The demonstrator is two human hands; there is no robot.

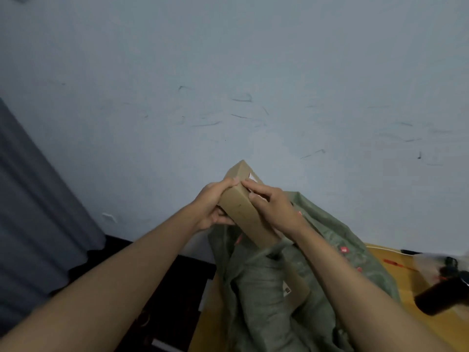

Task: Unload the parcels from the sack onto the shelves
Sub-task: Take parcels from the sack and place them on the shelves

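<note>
My left hand (212, 207) and right hand (271, 207) both grip 1 long brown parcel (242, 201), fingers curled round it, above the open green sack (266, 288).

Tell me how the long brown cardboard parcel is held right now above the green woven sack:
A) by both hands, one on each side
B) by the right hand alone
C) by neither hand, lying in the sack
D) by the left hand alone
A: the left hand and the right hand each grip a side of the long brown cardboard parcel, lifted over the green woven sack.
</note>
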